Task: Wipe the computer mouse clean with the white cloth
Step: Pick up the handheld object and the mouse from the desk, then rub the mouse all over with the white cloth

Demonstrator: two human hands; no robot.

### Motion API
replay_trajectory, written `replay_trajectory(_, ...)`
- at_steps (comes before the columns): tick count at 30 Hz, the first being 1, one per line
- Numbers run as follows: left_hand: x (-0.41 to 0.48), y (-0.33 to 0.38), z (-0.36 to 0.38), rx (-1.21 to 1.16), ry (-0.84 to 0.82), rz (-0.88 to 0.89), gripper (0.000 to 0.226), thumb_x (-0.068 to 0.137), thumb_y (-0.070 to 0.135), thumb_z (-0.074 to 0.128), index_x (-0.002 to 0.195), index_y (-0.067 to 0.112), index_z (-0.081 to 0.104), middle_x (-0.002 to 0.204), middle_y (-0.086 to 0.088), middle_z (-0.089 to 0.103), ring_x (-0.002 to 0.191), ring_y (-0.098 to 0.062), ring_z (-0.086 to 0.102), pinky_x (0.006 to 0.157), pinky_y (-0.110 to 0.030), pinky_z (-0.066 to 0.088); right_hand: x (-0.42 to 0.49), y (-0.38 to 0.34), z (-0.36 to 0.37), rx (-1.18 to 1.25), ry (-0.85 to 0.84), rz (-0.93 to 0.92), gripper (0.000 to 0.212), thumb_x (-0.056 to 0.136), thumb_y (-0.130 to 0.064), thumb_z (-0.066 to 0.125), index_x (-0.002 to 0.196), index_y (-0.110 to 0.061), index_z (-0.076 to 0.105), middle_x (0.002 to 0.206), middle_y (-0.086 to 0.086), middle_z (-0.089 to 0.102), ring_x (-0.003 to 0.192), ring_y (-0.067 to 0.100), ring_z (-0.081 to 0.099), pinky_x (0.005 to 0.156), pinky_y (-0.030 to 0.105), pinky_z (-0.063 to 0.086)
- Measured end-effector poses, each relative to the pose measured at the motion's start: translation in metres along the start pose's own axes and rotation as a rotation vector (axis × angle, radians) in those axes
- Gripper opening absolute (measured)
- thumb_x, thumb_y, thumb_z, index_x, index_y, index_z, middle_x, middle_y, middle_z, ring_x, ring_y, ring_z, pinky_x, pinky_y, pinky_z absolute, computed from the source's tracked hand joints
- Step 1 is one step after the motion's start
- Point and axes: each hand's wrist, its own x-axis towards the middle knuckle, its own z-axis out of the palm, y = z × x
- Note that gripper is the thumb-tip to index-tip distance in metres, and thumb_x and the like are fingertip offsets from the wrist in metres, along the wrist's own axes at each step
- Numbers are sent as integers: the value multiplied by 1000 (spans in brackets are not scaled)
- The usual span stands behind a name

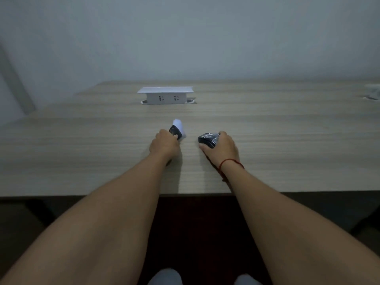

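- Pale wood-grain desk (267,140) fills the middle of the view, seen from above and behind two bare forearms that reach forward over its near edge.
- Left hand (164,144) is closed around a small dark object (175,131) together with a white cloth (180,126); the cloth pokes out beyond the knuckles. What the dark object is cannot be told.
- Right hand (223,148) rests on the desk just right of the left hand, fingers curled around the side of a glossy black computer mouse (207,138), thumb against its near edge. The mouse sits near the desk's middle, between the two hands.
- Thin red string bracelet (231,162) circles the right wrist.
- White power socket box (165,95) stands raised out of the desk farther back, showing two outlets on its front face.
- Plain grey-white wall (185,38) rises behind the desk.
- Dim, bluish light makes small details soft.
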Motion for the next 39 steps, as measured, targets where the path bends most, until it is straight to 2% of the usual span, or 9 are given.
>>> replay_trajectory(6,-36,-24,-1,-321,211,132,32,94,27,54,108,-2,55,110,-21,63,102,-36,58,78,-36,44,-27,0,-11,44,-94,-62,74,72,-51,75,131,-13,49,128,8,58,114,28,58,98,43,49)
replay_trajectory(10,-39,-24,-6,-504,273,152,33,90,28,63,105,-1,63,105,-17,65,89,-21,55,75,-28,41,-30,-2,-15,78,-104,-75,78,69,-48,78,131,-13,47,130,8,59,116,28,57,100,45,48)
replay_trajectory(14,-31,-18,-4,-584,329,167,35,90,36,60,103,3,63,110,-14,62,98,-24,58,81,-31,45,-26,-1,-13,71,-118,-81,80,66,-51,79,132,-17,48,128,6,61,115,27,59,98,45,49)
replay_trajectory(17,-27,-9,-8,-633,325,174,36,94,35,55,108,2,60,108,-12,62,94,-21,54,82,-30,43,-22,1,-12,82,-126,-108,77,61,-55,79,126,-22,53,121,1,64,107,24,61,94,44,52)
replay_trajectory(22,-20,1,-17,-569,221,256,38,89,34,64,107,1,66,102,-14,68,91,-24,63,81,-33,52,-13,5,-13,99,-163,-166,68,60,-52,83,117,-22,62,109,-1,68,96,19,64,86,37,54)
replay_trajectory(25,-18,9,-20,-614,248,289,33,85,34,68,96,3,70,90,-14,72,85,-28,70,82,-44,59,-11,6,-13,132,-161,-155,61,61,-48,84,111,-21,62,102,-3,66,92,17,63,84,35,54)
replay_trajectory(29,-23,19,-15,-538,275,379,30,86,31,67,87,1,71,79,-10,70,77,-26,69,76,-41,59,-10,8,-10,139,-163,-152,58,62,-48,82,109,-22,61,101,-2,66,91,18,64,84,39,55)
replay_trajectory(33,-22,13,-2,-374,277,346,34,90,30,61,96,-3,67,98,-20,69,93,-33,64,80,-37,53,-10,9,-9,140,-161,-159,58,65,-47,81,112,-21,60,104,0,67,93,19,63,85,39,56)
replay_trajectory(39,-25,7,4,-390,305,271,35,95,27,54,108,-5,59,112,-22,62,103,-34,59,81,-33,44,-12,8,-10,142,-156,-158,60,66,-46,82,115,-19,61,107,0,66,96,19,63,87,38,54)
